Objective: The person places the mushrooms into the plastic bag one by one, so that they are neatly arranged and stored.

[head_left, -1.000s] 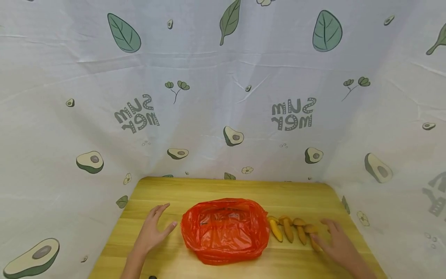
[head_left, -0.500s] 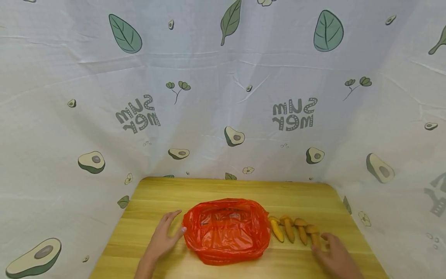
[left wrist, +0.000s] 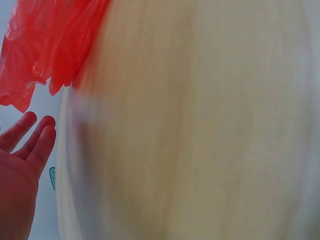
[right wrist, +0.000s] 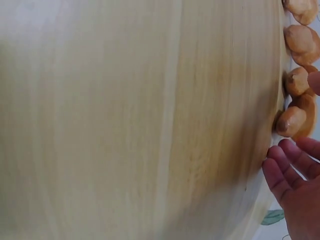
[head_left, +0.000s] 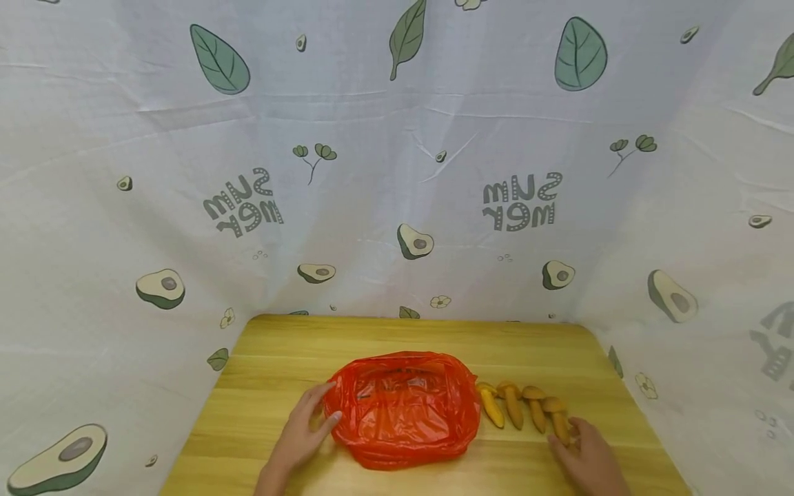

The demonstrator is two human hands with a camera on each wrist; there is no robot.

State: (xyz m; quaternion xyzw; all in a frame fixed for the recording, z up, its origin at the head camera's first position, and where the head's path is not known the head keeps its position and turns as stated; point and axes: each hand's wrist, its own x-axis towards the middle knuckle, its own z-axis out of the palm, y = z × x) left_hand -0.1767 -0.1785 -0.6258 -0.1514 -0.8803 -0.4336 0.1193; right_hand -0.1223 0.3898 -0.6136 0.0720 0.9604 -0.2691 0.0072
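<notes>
A red plastic bag (head_left: 403, 413) stands with its mouth spread wide on the wooden table. At its left side is my left hand (head_left: 298, 434), fingers and thumb apart; in the left wrist view the fingers of that hand (left wrist: 22, 165) are just below the bag's edge (left wrist: 55, 45). Right of the bag, several mushroom-shaped pieces lie in a row, the leftmost one yellow (head_left: 492, 406), the others brown. My right hand (head_left: 589, 458) is around the stem end of the rightmost brown piece (head_left: 557, 419), thumb on one side, fingers on the other, not visibly gripping it.
The wooden table (head_left: 279, 344) extends behind and in front of the bag. A pale cloth (head_left: 372, 207) printed with avocados and leaves hangs behind the table and along both sides.
My left hand has moved right, up to the bag's side. My right hand has shifted slightly left and lower, close to the rightmost brown piece. The bag and the row lie as before.
</notes>
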